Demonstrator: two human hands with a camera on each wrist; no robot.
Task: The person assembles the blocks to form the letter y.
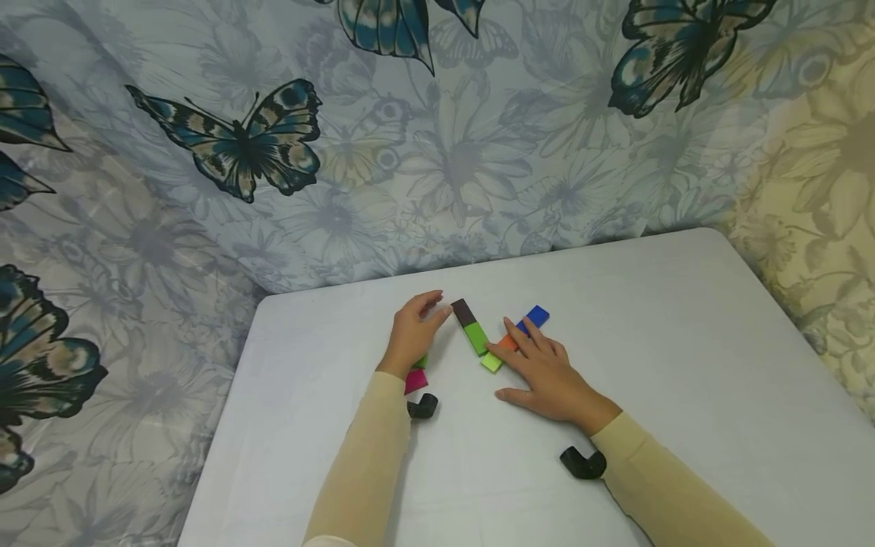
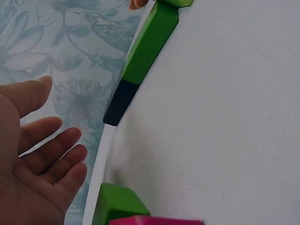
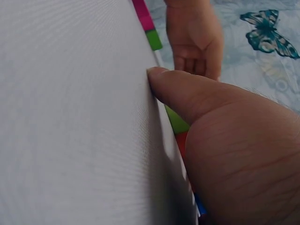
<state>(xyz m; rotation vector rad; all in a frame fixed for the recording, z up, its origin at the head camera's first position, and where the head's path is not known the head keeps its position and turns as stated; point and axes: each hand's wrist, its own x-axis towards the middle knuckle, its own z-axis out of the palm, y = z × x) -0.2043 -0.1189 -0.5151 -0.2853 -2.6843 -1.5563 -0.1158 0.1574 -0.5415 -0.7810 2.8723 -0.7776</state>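
The left hand (image 1: 410,334) is positioned above the white tabletop (image 1: 683,342), its thumb apart from its loosely bent fingers and its palm free. The thumb tip is just beside the far end of a dark brown block (image 1: 463,312); the left wrist view shows a gap between hand and block. The dark brown block abuts a green block (image 1: 475,339) end to end, forming one straight bar. A second bar consists of a lime block (image 1: 491,362), an orange block (image 1: 508,343) and a blue block (image 1: 537,314), in that order from the near end to the far end. The near ends of the two bars adjoin, giving a V layout that widens toward the wall. The right hand (image 1: 550,380) is placed palm down over the second bar, fingers spread apart. Its fingers extend across the orange and blue blocks and cover them in part; pressure on each block cannot be determined. The right index fingertip is located at the junction of the green and lime blocks. The right thumb points sideways, apart from the bars. A magenta block (image 1: 415,381) and another green block (image 1: 420,363) adjoin beside the left wrist, partly hidden by it. All visible block faces are plain colour.
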